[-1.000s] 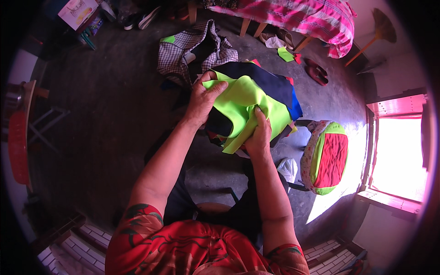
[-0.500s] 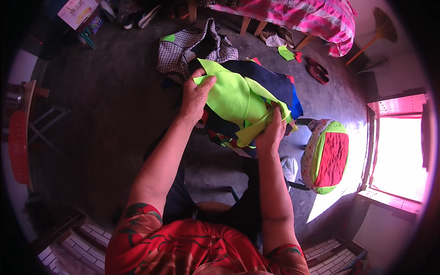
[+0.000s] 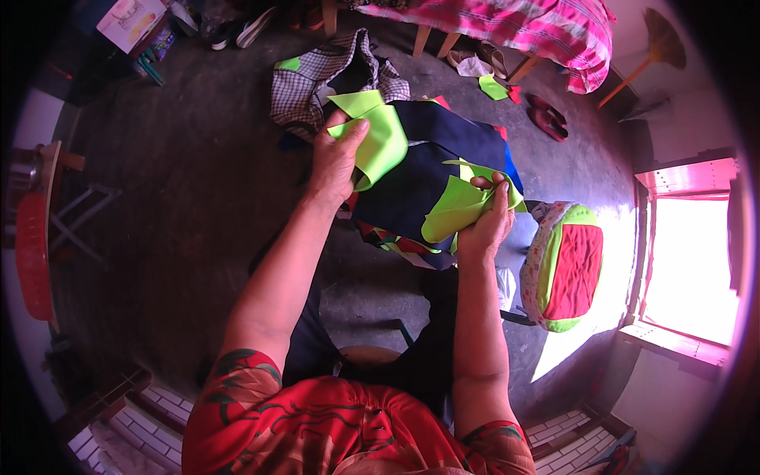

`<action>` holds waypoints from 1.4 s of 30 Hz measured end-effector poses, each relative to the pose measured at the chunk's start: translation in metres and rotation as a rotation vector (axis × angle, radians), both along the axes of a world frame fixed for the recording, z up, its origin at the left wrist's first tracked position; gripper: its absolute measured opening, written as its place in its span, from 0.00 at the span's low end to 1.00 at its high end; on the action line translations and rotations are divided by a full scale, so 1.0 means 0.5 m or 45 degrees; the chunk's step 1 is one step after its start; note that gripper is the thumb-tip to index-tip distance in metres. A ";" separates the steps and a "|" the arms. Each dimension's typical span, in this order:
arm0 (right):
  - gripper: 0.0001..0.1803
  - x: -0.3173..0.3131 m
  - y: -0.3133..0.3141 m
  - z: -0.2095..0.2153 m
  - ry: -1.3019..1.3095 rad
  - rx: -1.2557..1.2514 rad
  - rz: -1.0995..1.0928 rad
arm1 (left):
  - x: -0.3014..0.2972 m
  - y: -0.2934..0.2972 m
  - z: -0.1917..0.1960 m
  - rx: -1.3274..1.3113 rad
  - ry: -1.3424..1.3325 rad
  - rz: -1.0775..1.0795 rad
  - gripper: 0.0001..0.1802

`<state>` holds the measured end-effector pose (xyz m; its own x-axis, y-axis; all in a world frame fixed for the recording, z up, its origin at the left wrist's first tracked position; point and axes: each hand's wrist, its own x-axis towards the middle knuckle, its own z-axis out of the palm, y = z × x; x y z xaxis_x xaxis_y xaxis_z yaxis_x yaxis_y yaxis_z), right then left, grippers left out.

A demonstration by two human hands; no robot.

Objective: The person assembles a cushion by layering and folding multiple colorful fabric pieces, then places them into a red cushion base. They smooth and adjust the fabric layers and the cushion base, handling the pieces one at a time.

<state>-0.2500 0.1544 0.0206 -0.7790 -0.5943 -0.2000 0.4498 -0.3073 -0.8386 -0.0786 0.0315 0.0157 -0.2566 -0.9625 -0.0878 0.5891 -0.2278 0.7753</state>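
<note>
Free room around the hands. To the left of the left hand (image 3: pixel 334 165), a broad stretch of dark floor (image 3: pixel 182 206) leaves open passage. Between it and the right hand (image 3: pixel 485 228), a gap lies above the navy cloth (image 3: pixel 423 178), bounded by a lime-green piece (image 3: pixel 385 142) in the left grip and a lime-green scrap (image 3: pixel 455 207) in the right. Obstacles: the checked garment (image 3: pixel 305 91), just beyond the left hand; the red-and-green cushion (image 3: pixel 574 269), near the right forearm, with a plastic bag (image 3: pixel 505 289) between.
</note>
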 end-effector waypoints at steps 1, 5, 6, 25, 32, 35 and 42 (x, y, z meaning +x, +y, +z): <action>0.10 -0.002 0.001 0.001 0.011 0.007 -0.005 | -0.005 -0.002 -0.004 0.006 0.084 -0.103 0.19; 0.10 -0.009 0.009 0.007 0.033 0.002 -0.022 | -0.043 0.020 0.024 0.054 0.460 -0.274 0.19; 0.10 -0.005 0.011 0.015 0.030 0.002 -0.030 | -0.043 0.019 0.019 0.052 0.436 -0.270 0.19; 0.10 -0.024 0.008 -0.006 0.048 -0.035 -0.024 | 0.054 -0.015 -0.052 -0.619 -1.701 0.118 0.14; 0.11 -0.037 0.008 0.001 0.205 -0.056 -0.099 | 0.044 -0.020 -0.031 -0.422 -0.649 -0.118 0.15; 0.11 -0.034 0.008 0.009 0.204 -0.066 -0.103 | 0.011 0.006 -0.001 -0.008 0.130 -0.409 0.15; 0.12 -0.067 0.014 0.010 0.251 -0.050 -0.206 | -0.046 0.051 -0.064 0.037 -0.399 -0.471 0.08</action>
